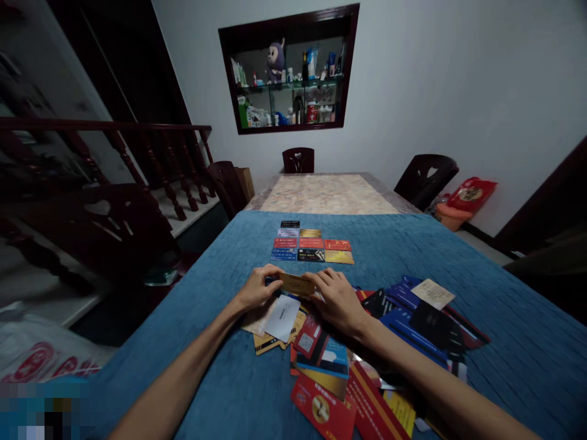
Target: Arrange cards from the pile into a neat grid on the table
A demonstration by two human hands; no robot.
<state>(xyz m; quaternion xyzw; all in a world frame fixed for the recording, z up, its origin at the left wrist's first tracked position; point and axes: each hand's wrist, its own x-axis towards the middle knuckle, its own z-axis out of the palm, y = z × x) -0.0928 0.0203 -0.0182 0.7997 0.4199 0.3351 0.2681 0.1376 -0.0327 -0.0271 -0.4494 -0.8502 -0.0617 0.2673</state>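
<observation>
A gold card point(295, 283) is held up and tilted between my two hands. My left hand point(257, 289) pinches its left end between thumb and fingers. At the other end my right hand point(338, 300) grips it, fingers on the top edge; its thumb is mostly hidden. Just below lie a white card point(283, 318) and several yellow cards point(268, 343). A loose heap of red, blue and black cards point(415, 327) spreads under and around my right forearm. Beyond my hands, several cards lie face up in neat rows, among them a black card point(310, 255) and an orange-red card point(337, 245).
A blue cloth point(220, 263) covers the near part of the table, with a patterned tabletop point(325, 192) beyond. Dark chairs point(426, 180) stand around it. A railing point(156, 153) and a white plastic bag point(41, 345) are on the left. A shelf niche is in the far wall.
</observation>
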